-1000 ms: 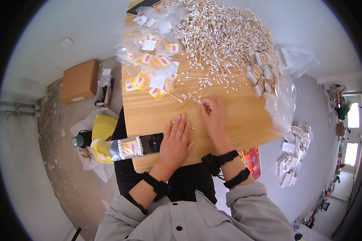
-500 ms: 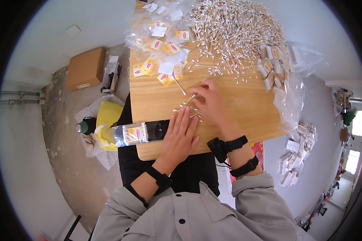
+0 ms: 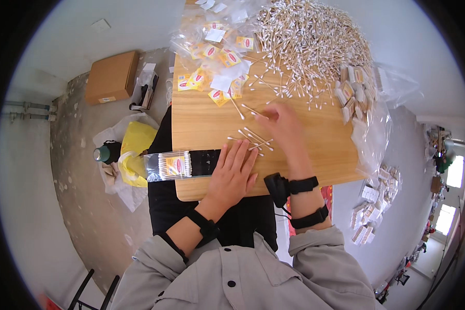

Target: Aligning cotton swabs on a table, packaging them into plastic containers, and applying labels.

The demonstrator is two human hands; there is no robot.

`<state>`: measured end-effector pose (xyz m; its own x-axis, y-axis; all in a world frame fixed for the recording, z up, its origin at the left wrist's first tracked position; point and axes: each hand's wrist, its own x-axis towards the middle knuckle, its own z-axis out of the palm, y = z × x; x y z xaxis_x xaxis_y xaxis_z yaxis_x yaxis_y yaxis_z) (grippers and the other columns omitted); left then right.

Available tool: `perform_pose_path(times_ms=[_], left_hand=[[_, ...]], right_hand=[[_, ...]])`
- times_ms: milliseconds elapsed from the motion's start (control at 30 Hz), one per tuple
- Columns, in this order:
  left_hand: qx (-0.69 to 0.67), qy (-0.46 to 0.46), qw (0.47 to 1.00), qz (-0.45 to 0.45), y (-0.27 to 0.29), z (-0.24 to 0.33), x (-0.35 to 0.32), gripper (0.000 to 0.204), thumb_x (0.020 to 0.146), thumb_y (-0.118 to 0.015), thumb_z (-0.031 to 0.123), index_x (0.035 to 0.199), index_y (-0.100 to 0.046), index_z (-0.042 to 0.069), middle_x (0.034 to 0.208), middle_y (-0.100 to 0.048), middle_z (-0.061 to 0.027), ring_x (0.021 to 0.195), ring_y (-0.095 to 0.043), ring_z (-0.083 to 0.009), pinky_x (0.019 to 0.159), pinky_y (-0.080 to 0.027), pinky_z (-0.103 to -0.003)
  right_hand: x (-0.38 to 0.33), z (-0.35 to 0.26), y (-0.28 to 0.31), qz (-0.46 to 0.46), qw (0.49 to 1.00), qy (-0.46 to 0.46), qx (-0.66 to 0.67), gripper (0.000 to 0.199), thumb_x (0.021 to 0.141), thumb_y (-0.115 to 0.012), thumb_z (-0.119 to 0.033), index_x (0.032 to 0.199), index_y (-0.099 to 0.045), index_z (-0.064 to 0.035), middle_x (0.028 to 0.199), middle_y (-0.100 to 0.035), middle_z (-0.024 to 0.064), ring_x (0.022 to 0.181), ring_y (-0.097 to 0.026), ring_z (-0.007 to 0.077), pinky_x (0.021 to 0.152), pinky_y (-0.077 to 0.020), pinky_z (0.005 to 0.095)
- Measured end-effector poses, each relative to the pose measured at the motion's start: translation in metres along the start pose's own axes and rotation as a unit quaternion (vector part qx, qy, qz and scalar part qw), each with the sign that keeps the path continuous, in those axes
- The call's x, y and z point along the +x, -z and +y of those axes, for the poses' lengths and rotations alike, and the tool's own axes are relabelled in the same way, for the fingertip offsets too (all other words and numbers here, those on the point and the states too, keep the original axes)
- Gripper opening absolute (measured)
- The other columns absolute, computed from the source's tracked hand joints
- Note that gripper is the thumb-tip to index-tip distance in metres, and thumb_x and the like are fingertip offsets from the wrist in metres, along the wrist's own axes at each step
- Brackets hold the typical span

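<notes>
Left hand [image 3: 233, 173] lies flat on the wooden table [image 3: 201, 124], fingers together and holding nothing, its tips right by a few loose cotton swabs [image 3: 252, 139]. Right hand [image 3: 284, 126] reaches up past them toward the big swab pile [image 3: 310, 41]; it's blurred, so can't tell what its fingers are doing. A filled swab packet [image 3: 171, 165] sits at the table's left edge.

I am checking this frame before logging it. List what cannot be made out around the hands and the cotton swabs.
- Head view: the right hand is motion-blurred, so whether its fingers pinch a swab cannot be told.
- Anything under the flat left hand is hidden by the palm.
- The pile of cotton swabs is cut off by the top edge.
- The labels on the small bags are too small to tell apart.
</notes>
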<state>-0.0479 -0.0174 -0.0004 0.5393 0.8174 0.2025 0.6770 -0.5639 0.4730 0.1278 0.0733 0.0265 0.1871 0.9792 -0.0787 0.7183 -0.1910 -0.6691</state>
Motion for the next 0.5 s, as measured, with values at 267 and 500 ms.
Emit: perform_pose_path(times_ms=[267, 500], left_hand=[[-0.034, -0.004, 0.999, 0.006, -0.003, 0.0, 0.002, 0.072, 0.074, -0.07, 0.023, 0.139, -0.044, 0.006, 0.142, -0.038, -0.019, 0.132, -0.036, -0.0364, 0.114, -0.026, -0.052], [-0.03, -0.005, 0.999, 0.036, -0.001, 0.0, 0.002, 0.063, 0.082, -0.067, 0.024, 0.138, -0.044, 0.004, 0.14, -0.039, -0.0195, 0.131, -0.039, -0.0372, 0.112, -0.029, -0.052]], right_hand=[[0.016, 0.007, -0.042, 0.01, 0.993, 0.107, 0.048, 0.018, 0.072, -0.078, -0.018, 0.085, -0.07, -0.0078, 0.079, -0.057, 0.0078, 0.076, -0.06, 0.0252, 0.07, -0.05, 0.0363], [0.016, 0.031, 0.011, -0.021, 0.975, -0.054, 0.217, 0.012, 0.08, -0.072, -0.014, 0.089, -0.07, -0.0051, 0.079, -0.065, 0.0099, 0.078, -0.066, 0.0198, 0.07, -0.0515, 0.0305]])
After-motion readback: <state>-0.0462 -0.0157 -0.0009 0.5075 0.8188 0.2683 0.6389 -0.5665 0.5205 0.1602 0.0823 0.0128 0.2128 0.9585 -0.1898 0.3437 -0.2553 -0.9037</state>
